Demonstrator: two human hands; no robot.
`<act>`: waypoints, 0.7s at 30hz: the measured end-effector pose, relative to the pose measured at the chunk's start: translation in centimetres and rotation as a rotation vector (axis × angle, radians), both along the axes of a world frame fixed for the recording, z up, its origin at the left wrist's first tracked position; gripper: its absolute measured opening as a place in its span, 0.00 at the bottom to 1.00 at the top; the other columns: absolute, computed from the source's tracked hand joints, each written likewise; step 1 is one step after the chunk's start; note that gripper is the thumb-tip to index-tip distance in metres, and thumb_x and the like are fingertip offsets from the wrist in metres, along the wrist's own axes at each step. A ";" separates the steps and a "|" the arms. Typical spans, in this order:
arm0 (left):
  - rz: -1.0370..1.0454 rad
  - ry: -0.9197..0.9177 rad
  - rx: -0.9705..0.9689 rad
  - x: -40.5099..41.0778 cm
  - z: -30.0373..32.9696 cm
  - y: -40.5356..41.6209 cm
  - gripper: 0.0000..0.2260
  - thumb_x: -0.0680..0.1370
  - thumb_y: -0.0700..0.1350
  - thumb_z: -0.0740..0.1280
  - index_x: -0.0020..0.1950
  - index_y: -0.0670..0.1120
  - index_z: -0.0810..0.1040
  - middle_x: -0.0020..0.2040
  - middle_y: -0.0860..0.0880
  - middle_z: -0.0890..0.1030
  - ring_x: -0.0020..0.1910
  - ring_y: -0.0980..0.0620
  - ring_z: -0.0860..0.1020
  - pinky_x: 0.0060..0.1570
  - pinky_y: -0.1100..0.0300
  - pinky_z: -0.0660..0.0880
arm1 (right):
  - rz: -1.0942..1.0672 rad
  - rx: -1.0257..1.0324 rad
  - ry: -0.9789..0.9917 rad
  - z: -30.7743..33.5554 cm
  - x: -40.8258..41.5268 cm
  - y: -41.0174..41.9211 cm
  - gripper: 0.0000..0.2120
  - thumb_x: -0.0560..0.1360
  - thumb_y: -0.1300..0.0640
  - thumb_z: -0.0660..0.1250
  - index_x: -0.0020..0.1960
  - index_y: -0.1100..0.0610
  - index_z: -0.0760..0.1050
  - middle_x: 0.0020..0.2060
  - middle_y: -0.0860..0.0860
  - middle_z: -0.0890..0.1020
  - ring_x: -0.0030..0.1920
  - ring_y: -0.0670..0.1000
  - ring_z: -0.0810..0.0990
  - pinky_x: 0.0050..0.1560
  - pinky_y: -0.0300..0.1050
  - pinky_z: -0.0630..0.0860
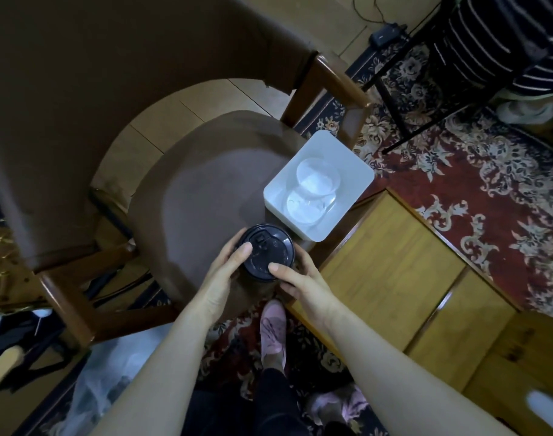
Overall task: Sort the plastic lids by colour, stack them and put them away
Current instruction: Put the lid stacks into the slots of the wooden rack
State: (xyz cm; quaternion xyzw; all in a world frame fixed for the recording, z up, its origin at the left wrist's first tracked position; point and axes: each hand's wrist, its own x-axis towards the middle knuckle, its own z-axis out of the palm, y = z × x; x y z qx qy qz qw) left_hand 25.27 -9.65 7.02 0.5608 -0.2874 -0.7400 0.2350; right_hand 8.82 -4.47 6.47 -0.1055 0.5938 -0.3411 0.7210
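Head view: left hand (pixel 223 272) and right hand (pixel 301 280) clasp the black lid stack (pixel 266 250) from both sides over the chair seat (pixel 206 190), squaring it; next, I judge, it goes beside the clear lids (pixel 312 191) in the white bin (pixel 357 179)

Both forearms are bare from the lower edge of the frame up to the wrists; no sleeve, watch or ring is visible on the left hand (pixel 225 272) or the right hand (pixel 303 283). Dark trousers (pixel 268 401) occupy the lower centre of the frame. A pink lace-up shoe (pixel 273 330) appears above them, with a second pink shoe (pixel 338 404) at lower right of centre.
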 end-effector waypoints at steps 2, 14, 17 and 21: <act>-0.017 0.004 0.016 -0.3 0.4 0.5 0.30 0.70 0.59 0.71 0.71 0.53 0.74 0.64 0.53 0.81 0.64 0.55 0.78 0.68 0.53 0.71 | -0.003 -0.001 -0.010 0.2 -0.5 0.8 0.50 0.57 0.46 0.82 0.74 0.45 0.64 0.65 0.47 0.77 0.66 0.48 0.75 0.68 0.46 0.70; -0.243 0.013 -0.021 -8.7 4.2 6.8 0.32 0.69 0.61 0.76 0.71 0.55 0.75 0.66 0.55 0.80 0.67 0.55 0.76 0.67 0.54 0.73 | -0.253 -0.042 0.012 4.3 -9.1 10.6 0.44 0.62 0.46 0.81 0.74 0.51 0.66 0.67 0.47 0.77 0.67 0.49 0.75 0.71 0.55 0.69; -0.383 0.045 -0.036 -12.8 5.0 8.4 0.34 0.63 0.65 0.77 0.68 0.62 0.76 0.67 0.56 0.79 0.69 0.54 0.74 0.70 0.47 0.70 | -0.359 -0.058 0.087 5.7 -12.5 14.3 0.47 0.58 0.42 0.82 0.73 0.48 0.68 0.67 0.45 0.77 0.68 0.48 0.74 0.71 0.55 0.69; -0.532 0.111 -0.006 -18.6 5.7 11.6 0.34 0.61 0.65 0.79 0.66 0.63 0.77 0.68 0.56 0.78 0.70 0.54 0.74 0.71 0.48 0.69 | -0.485 -0.077 0.167 7.7 -16.7 20.0 0.47 0.56 0.37 0.82 0.71 0.45 0.68 0.66 0.41 0.77 0.68 0.43 0.73 0.70 0.50 0.69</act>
